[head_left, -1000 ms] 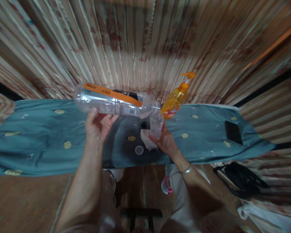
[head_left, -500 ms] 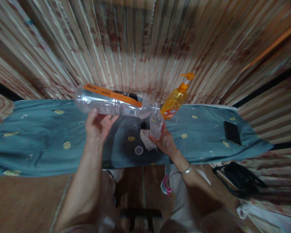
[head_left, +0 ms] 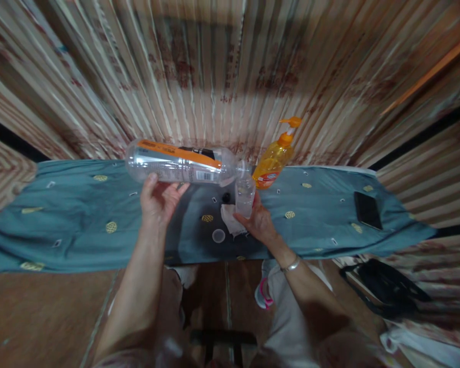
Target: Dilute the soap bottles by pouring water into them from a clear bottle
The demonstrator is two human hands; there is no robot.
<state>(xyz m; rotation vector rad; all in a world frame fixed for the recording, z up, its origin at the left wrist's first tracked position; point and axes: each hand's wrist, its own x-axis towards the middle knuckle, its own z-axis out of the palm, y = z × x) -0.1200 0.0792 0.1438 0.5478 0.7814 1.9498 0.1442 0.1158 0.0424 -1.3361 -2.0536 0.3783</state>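
Note:
My left hand (head_left: 159, 199) grips a big clear plastic bottle (head_left: 176, 162) with an orange, silver and black label, held nearly level with its neck to the right. That neck meets the mouth of a small clear plastic container (head_left: 245, 197), which my right hand (head_left: 258, 220) holds roughly upright. Whether liquid passes between them I cannot make out. Below the container lies a white cloth (head_left: 230, 220). A round clear lid (head_left: 218, 235) and a small black cap (head_left: 226, 197) rest on the table near it.
Just right of the container stands an orange pump bottle (head_left: 272, 163). A dark phone-like slab (head_left: 368, 209) lies at the right on the teal tablecloth (head_left: 314, 225). Striped curtains (head_left: 214, 76) hang behind the table. A black bag (head_left: 387, 286) is at the lower right.
The large bottle's base end has dipped slightly, and it sits a little further right in view. The small container remains at its neck, and both hands keep their holds.

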